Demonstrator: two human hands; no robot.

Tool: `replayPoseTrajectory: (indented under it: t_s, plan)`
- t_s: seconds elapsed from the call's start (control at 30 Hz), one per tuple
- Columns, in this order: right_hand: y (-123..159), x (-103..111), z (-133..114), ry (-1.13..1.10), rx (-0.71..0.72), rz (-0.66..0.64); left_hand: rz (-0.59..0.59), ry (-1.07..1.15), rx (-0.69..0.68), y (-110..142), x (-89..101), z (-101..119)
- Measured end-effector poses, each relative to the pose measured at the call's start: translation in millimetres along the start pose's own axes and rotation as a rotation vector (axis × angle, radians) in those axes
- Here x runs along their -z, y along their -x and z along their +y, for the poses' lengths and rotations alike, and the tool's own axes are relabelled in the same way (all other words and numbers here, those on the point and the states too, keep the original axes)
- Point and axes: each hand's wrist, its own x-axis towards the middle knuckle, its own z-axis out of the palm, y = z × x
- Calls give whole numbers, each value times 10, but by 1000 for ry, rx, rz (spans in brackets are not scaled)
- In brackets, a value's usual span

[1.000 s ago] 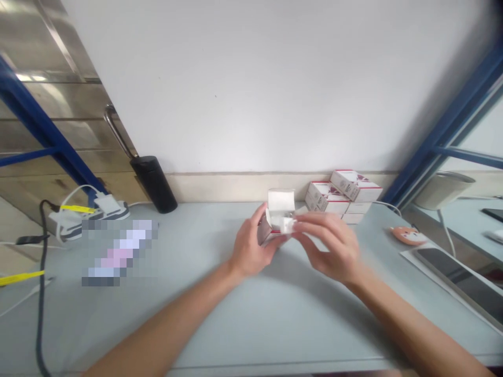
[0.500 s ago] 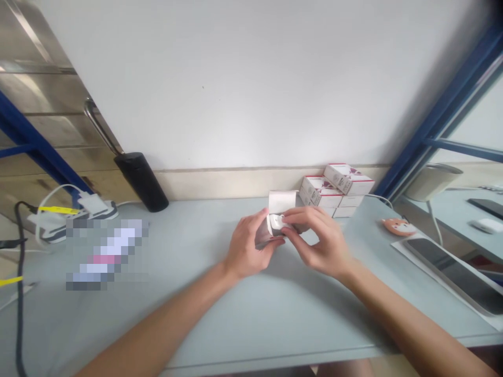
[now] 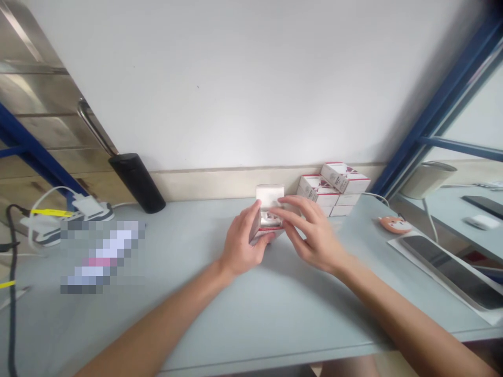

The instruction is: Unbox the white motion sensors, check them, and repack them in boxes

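Pale blue-grey desk (image 3: 283,319); stacked white red-trimmed boxes (image 3: 334,191) at back; black cylindrical flask (image 3: 137,183); orange fox-face object (image 3: 395,224); dark tablet (image 3: 448,271) on white sheet (image 3: 416,264); pixelated item (image 3: 102,256).

View taken from a single head-worn camera, angled forward and down, left hand (image 3: 239,246), right hand (image 3: 314,233) and open white carton (image 3: 269,198) framed near centre, pale blue desk (image 3: 298,324) below, white wall (image 3: 236,89) beyond

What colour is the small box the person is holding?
The small box is white, with a red edge along its base; the head view shows it best.
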Motion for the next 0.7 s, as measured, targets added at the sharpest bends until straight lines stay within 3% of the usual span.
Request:
replayPoseTrajectory:
  t_s: [0.23,0.4,0.47,0.7]
  plan:
    - [53,-89,56,-307,-302,157,-23,75,29,-12,45,-87]
    - [90,-106,41,-445,-348,-41,-6,158,0,-7,37,-164]
    - [86,-103,12,-458,-333,-63,-27,188,-24,-9,33,-133]
    - [68,-192,-28,-474,-320,208,-176,275,50,-33,23,-10]
